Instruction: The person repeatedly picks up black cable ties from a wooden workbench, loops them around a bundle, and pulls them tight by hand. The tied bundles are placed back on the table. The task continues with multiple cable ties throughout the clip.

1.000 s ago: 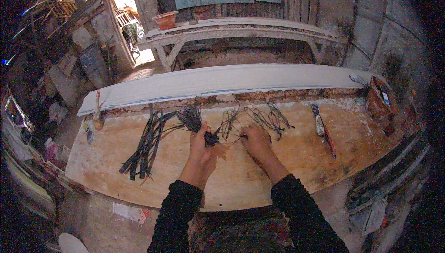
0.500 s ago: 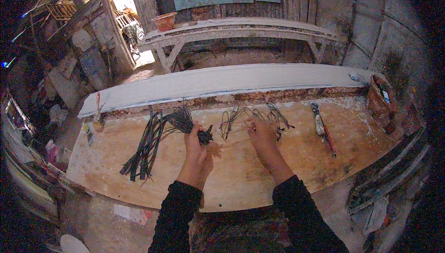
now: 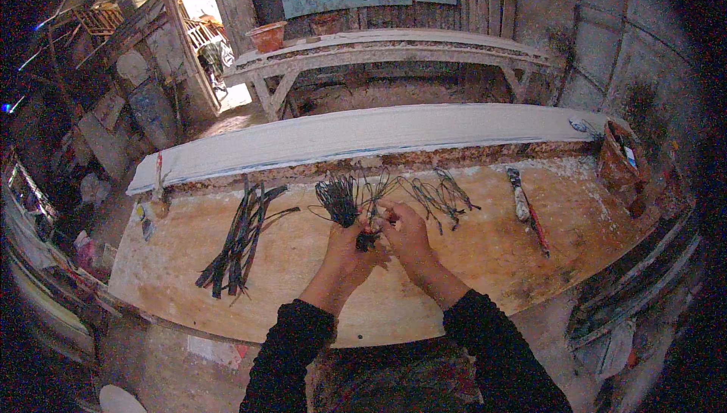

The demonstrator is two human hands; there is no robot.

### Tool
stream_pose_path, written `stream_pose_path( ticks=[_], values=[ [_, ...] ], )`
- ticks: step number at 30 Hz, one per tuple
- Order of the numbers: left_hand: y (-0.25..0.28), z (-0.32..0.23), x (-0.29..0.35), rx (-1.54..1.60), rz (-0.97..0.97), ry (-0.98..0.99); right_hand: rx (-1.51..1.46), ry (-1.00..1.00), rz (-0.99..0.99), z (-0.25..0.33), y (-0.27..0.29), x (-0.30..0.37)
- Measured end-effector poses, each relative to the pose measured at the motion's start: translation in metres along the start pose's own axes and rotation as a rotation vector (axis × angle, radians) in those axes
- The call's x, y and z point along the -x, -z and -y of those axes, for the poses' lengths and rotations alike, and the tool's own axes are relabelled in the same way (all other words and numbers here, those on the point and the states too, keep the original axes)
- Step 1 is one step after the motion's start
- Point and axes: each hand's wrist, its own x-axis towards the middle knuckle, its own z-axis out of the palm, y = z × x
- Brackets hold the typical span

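My left hand (image 3: 350,250) is closed around a gathered bundle of thin black cord loops (image 3: 337,199). The loops fan out above the fist, and a dark tied end shows below it. My right hand (image 3: 410,237) meets it at the middle of the board, fingers pinched on another thin black cord loop (image 3: 376,190) beside the bundle. More loose cord loops (image 3: 443,197) lie just beyond the right hand. To the left rests a pile of flat black strips (image 3: 238,243).
The wooden board (image 3: 288,314) is my worktop. A long whitish plank (image 3: 363,129) runs along its far side. At right lie a red-handled tool (image 3: 538,227) and a black-and-white stick-like tool (image 3: 519,197), near a brown container (image 3: 622,163). A brush (image 3: 160,186) stands at left.
My left hand has moved right with the bundle, away from the strips. My right hand has come left with a loop from the loose ones, and both hands now meet.
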Motion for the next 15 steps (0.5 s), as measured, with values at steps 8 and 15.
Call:
stream_pose_path(
  ticks=[8,15],
  values=[
    [0.007,0.001,-0.007,0.015,-0.026,-0.071,0.073,0.109,0.126,0.013,-0.004,0.011],
    [0.009,0.002,-0.011,0.085,-0.026,-0.011,0.083,0.148,0.138,0.009,-0.004,0.010]
  ],
)
